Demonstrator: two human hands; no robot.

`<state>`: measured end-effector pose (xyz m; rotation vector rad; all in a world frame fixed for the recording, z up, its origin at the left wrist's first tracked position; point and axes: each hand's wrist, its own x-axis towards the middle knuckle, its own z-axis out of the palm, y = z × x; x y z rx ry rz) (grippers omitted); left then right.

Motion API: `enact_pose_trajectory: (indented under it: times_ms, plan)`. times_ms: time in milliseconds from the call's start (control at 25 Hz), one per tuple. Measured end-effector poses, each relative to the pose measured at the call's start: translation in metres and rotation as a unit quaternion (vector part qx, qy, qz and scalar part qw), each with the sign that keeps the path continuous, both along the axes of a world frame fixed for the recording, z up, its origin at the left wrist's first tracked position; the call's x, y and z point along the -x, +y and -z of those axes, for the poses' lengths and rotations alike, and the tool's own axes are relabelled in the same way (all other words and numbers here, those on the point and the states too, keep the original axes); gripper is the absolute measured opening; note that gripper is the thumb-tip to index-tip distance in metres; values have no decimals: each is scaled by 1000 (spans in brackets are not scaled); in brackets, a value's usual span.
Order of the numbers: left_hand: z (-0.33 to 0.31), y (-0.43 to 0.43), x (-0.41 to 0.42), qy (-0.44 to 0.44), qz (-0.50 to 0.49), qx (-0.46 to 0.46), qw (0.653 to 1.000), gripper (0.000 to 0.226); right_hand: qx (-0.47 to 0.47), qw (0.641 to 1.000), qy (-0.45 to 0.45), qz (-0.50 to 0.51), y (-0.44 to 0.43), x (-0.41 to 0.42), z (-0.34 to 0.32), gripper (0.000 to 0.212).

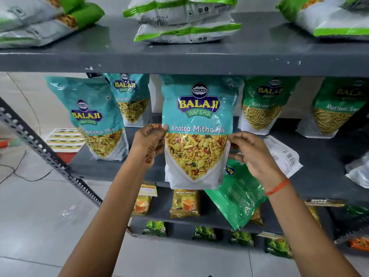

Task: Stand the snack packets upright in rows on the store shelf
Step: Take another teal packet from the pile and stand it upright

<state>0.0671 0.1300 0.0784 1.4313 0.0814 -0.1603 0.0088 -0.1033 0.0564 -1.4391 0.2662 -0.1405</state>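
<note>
I hold a teal Khatta Mitha Mix packet (196,124) upright in front of the middle shelf (111,168). My left hand (148,143) grips its left edge and my right hand (252,152) pinches its right edge. Two more teal packets stand on the shelf, one at the front left (93,116) and one further back (131,98). Two green Ratlami Sev packets (263,102) (337,108) stand at the right. A green packet (237,194) lies flat, hanging over the shelf's front edge under my right wrist. A white packet (283,154) lies face down beside it.
The upper shelf (179,60) carries flat stacks of white and green packets (185,19). Lower shelves hold yellow tea packs (184,202) and small green packs (204,233). A slotted metal upright (46,150) slants at the left. Another white packet (359,172) lies at the far right.
</note>
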Motion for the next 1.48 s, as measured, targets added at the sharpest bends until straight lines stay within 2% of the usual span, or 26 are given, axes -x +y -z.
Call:
enact_pose_trajectory:
  times_ms: [120,280,520,720,840,920,1040,1120,1240,1360,1480]
  plan:
    - [4,6,-2,1,6,-4,1000,29,13,1000,-1,-2,3,-6,3,14]
    - [14,20,-14,-22,-47,-20,998,8,15,999,-31,-3,19,-25,19,15]
    - [46,45,-51,-64,-138,-66,986,21,21,997,-77,17,76,-70,55,17]
    - [73,59,-71,-98,-126,-87,983,31,40,997,-54,27,96,-87,81,8]
    - [86,57,-73,-91,-122,-112,982,24,61,996,-61,39,96,-91,87,9]
    - [90,49,-60,-94,-114,-112,983,26,102,990,-85,52,96,-88,85,14]
    - [96,27,-27,-110,-105,-101,983,54,170,973,-134,82,90,-77,78,22]
    - [97,4,1,-137,-146,-138,970,60,181,966,-166,81,78,-64,71,24]
    - [100,-49,41,-222,-194,-167,941,59,217,951,-215,57,47,-35,71,27]
    - [105,-113,49,-218,-66,-226,947,47,301,920,-242,64,-1,-1,81,25]
    - [113,-159,26,-153,99,-328,927,35,438,857,-260,75,-69,30,103,29]
